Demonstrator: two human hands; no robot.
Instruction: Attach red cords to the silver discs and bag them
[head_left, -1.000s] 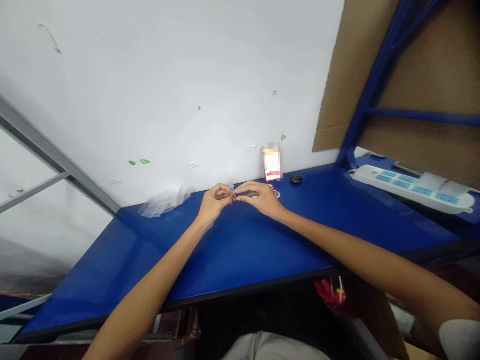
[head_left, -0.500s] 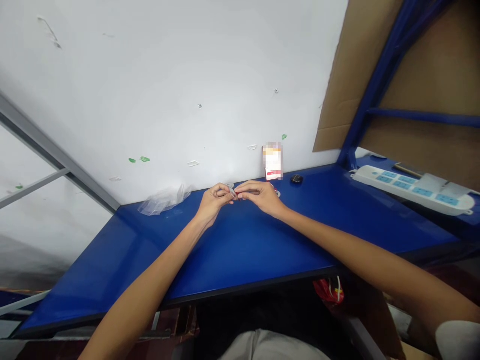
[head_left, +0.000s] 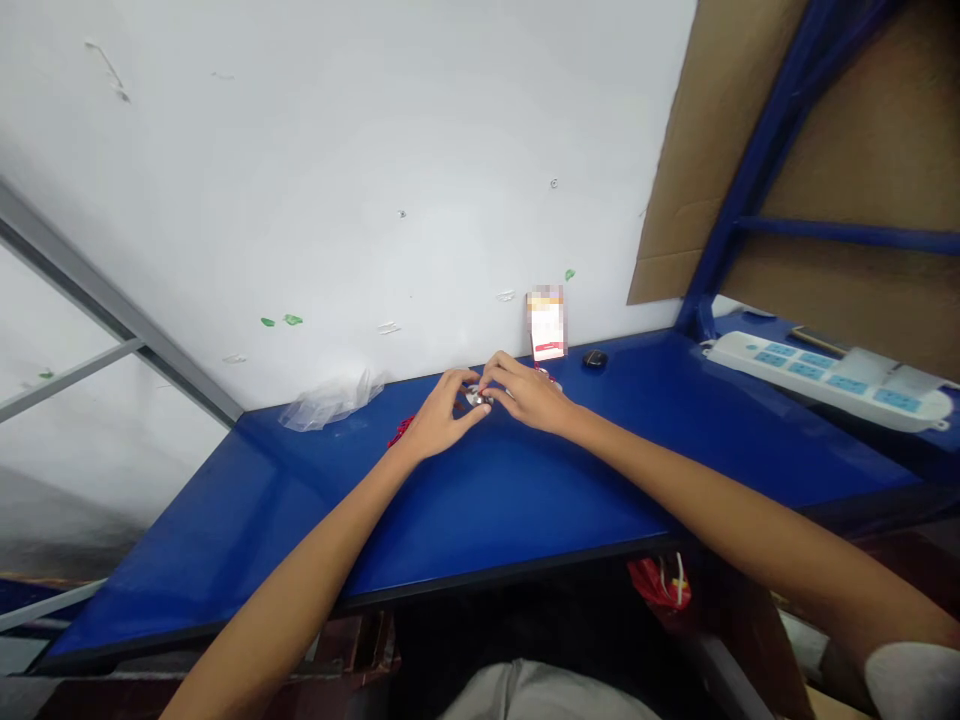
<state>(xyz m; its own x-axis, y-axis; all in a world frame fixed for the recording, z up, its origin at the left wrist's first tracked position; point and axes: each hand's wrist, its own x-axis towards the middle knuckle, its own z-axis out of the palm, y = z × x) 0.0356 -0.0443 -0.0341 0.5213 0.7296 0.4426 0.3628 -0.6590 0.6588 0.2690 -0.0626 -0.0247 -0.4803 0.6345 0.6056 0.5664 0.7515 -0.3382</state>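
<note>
Both hands meet over the far middle of the blue table. My left hand (head_left: 441, 416) curves around a small round silvery thing (head_left: 478, 397), its thumb apart from its fingers. My right hand (head_left: 534, 396) comes in from the right, with its thumb and forefinger pinched close over that piece. A speck of red shows at those fingertips, too small to name. Beside the left wrist lies a bundle of red cord or beads (head_left: 401, 431), partly covered by the hand. Another small red and silvery item (head_left: 552, 383) lies behind the right hand, mostly hidden.
A lit phone-like screen (head_left: 548, 325) leans on the wall, with a small black object (head_left: 595, 359) beside it. Crumpled clear plastic (head_left: 330, 402) lies at the back left. To the right is a white power strip (head_left: 825, 375). The blue table's (head_left: 510, 520) front edge is near my body.
The fingers of my left hand have spread from a pinch, and the small silvery piece shows lower between the hands. The red bundle has come into view beside the left wrist.
</note>
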